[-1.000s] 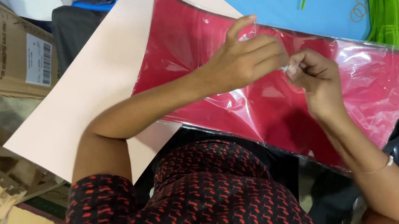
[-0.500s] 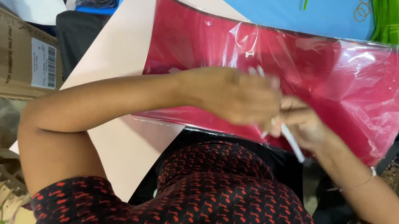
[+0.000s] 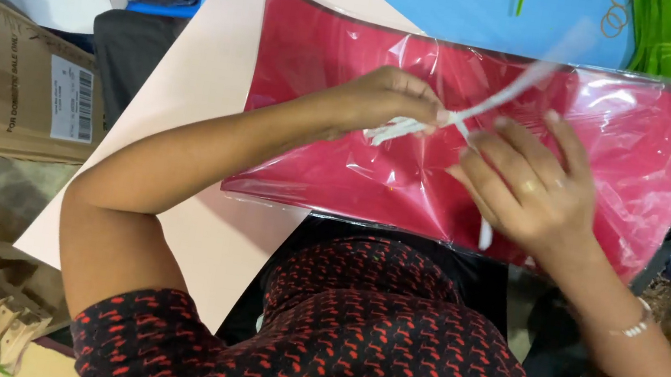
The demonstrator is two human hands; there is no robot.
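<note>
Red packet [image 3: 340, 154]: clear-wrapped, flat on pale sheet [image 3: 219, 85] over blue table [image 3: 466, 6]; lower right corner hidden by forearm.
Left hand [image 3: 387, 100]: fingertips pinched on white strip [image 3: 487, 109].
White strip: far end motion-blurred, faint.
Right hand [image 3: 533, 186]: fingers spread, resting on packet; a white piece shows below the palm, hold unclear.

white strip [image 3: 486, 112] blurred | red sheet [image 3: 327, 65] near edge part hidden by right hand [image 3: 528, 185] | green strands [image 3: 664, 29] cut off, top edge

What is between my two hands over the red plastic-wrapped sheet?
In the head view, a white strip runs between left hand and right hand, over the red sheet.
</note>
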